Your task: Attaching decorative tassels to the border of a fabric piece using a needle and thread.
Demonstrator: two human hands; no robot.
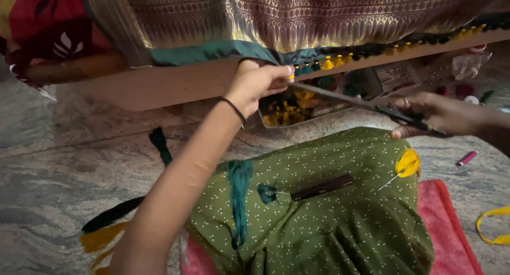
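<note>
My left hand (257, 83) pinches the edge of a patterned gold and green cloth (297, 20) where yellow and green tassels (329, 63) hang in a row. My right hand (435, 114) grips dark-handled scissors (372, 104), whose long blades reach left toward the tassel by my left fingers. On my lap, covered in green dotted fabric (329, 222), lie a dark wooden-handled needle tool (319, 188), a bunch of teal thread (240, 195) and a yellow thread tuft (408, 162).
A wooden board (175, 83) carries the draped cloth. Behind it stands a clear box (319, 97) of yellow and green threads. A pink tube (467, 158) and a yellow strip (491, 227) lie on the stone floor at right. Dark and yellow thread bundles (109, 222) lie left.
</note>
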